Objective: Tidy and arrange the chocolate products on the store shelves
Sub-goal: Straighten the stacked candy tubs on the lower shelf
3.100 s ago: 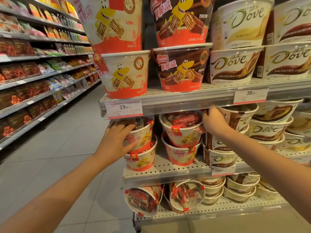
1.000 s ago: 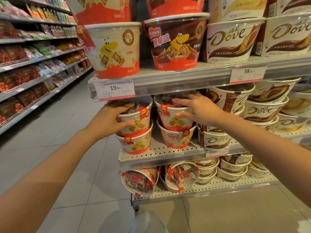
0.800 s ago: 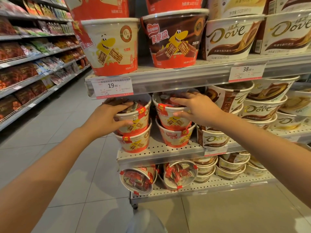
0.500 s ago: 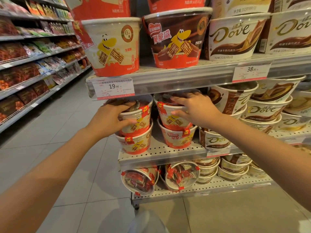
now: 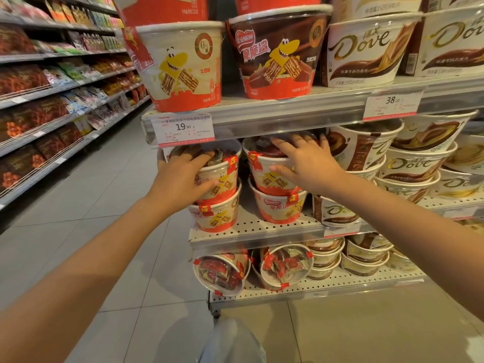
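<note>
- Large wafer tub (image 5: 183, 69), top shelf: cream with an orange-red base band and a yellow cartoon creature holding brown-and-tan striped wafers.
- Dark wafer tub (image 5: 277, 56): chocolate brown with a red base band, the same yellow creature and a red logo patch.
- Dove tub (image 5: 366, 53): cream-white with gold lettering and a brown swirl.
- Small wafer tubs (image 5: 217, 216): cream above orange-red, sealed with red tape tabs.
- Price label (image 5: 183, 128): white with a red lower edge and black digits.
- Shelf (image 5: 256, 229): pale grey, dotted with small holes.
- Floor tiles (image 5: 125, 258): light grey.
- Packets on the aisle shelves (image 5: 23, 74): mostly dark brown with orange, possibly printed foil.
</note>
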